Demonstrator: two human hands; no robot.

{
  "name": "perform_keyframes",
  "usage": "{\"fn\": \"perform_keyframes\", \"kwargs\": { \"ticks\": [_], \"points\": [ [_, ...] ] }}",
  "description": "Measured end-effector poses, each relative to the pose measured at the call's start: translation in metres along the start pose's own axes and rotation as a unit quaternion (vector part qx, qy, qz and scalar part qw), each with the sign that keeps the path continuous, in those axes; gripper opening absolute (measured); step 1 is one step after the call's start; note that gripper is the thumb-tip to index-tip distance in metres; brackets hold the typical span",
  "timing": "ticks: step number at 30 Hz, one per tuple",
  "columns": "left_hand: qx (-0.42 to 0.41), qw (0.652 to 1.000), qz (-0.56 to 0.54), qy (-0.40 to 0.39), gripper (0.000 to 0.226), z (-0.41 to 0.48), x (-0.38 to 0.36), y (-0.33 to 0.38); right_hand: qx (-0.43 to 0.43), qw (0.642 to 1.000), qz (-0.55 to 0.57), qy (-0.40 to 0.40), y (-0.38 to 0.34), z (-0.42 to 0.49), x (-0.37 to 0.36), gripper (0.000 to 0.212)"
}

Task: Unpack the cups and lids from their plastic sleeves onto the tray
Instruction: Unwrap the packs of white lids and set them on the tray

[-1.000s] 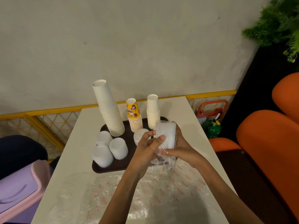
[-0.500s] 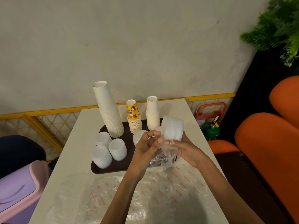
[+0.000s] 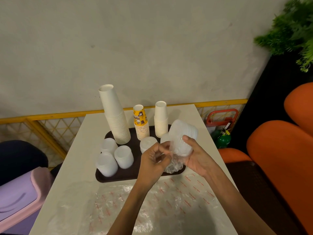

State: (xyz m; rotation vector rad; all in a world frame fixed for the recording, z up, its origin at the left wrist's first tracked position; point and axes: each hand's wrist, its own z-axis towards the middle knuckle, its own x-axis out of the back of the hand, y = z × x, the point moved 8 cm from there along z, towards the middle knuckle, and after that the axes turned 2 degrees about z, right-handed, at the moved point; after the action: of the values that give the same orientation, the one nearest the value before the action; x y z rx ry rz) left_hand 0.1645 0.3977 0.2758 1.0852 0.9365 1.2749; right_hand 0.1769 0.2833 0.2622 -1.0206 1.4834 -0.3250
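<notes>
Right hand (image 3: 197,158) grips the lids (image 3: 183,133), left hand (image 3: 152,161) pinches their sleeve (image 3: 174,166); a sharp tug could scatter them.

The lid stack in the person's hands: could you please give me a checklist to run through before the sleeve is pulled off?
1. Right hand grips the lid stack: ok, thumb on top, palm beneath.
2. Left hand pinches the plastic sleeve: ok, it is curled on the plastic.
3. Sleeve off the lids: not ok, it wraps the stack's lower end.
4. Stack held over the tray: ok.
5. Free spot on the tray for these lids: cannot tell, the hands hide its right front part.
6. Cup stacks out of the hands' way: ok, they stand at the tray's far side.
</notes>
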Motion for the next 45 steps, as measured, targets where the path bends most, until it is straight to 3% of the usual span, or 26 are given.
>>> {"fn": "perform_keyframes", "kwargs": {
  "ticks": [4, 7, 14, 16, 20, 25, 29, 34, 39, 45],
  "points": [
    [-0.032, 0.999, 0.039, 0.012, 0.006, 0.001, 0.001, 0.005, 0.014, 0.999, -0.02, 0.03, 0.0, 0.002, 0.003, 0.107],
    [-0.011, 0.999, 0.035, 0.018, 0.006, 0.003, 0.0, 0.008, 0.03, 0.996, -0.072, 0.05, -0.003, 0.002, 0.008, 0.11],
    [0.087, 0.995, 0.036, 0.027, 0.054, 0.016, -0.004, 0.019, 0.076, 0.964, -0.244, 0.075, -0.006, 0.002, 0.016, 0.103],
    [0.091, 0.994, 0.046, 0.044, 0.052, 0.018, 0.001, 0.02, 0.083, 0.958, -0.263, 0.079, -0.008, 0.002, 0.016, 0.104],
    [0.063, 0.995, 0.022, 0.079, 0.022, 0.016, 0.002, 0.027, 0.096, 0.95, -0.284, 0.088, -0.011, 0.002, 0.014, 0.096],
    [0.022, 0.997, 0.016, 0.066, 0.047, 0.014, 0.001, 0.035, 0.11, 0.939, -0.311, 0.103, -0.011, 0.004, 0.016, 0.08],
    [0.064, 0.996, -0.005, 0.058, 0.032, 0.011, -0.004, 0.025, 0.112, 0.937, -0.314, 0.109, -0.012, 0.003, 0.016, 0.072],
    [0.082, 0.995, -0.034, 0.046, 0.015, 0.012, -0.004, 0.022, 0.095, 0.945, -0.303, 0.077, -0.008, 0.002, 0.013, 0.089],
    [0.109, 0.992, -0.055, 0.039, 0.014, 0.012, -0.003, 0.015, 0.056, 0.957, -0.272, 0.08, -0.003, 0.005, 0.02, 0.11],
    [0.129, 0.99, -0.05, 0.031, 0.014, 0.011, -0.003, 0.011, 0.045, 0.95, -0.293, 0.101, -0.002, 0.007, 0.025, 0.121]
  ]
}}
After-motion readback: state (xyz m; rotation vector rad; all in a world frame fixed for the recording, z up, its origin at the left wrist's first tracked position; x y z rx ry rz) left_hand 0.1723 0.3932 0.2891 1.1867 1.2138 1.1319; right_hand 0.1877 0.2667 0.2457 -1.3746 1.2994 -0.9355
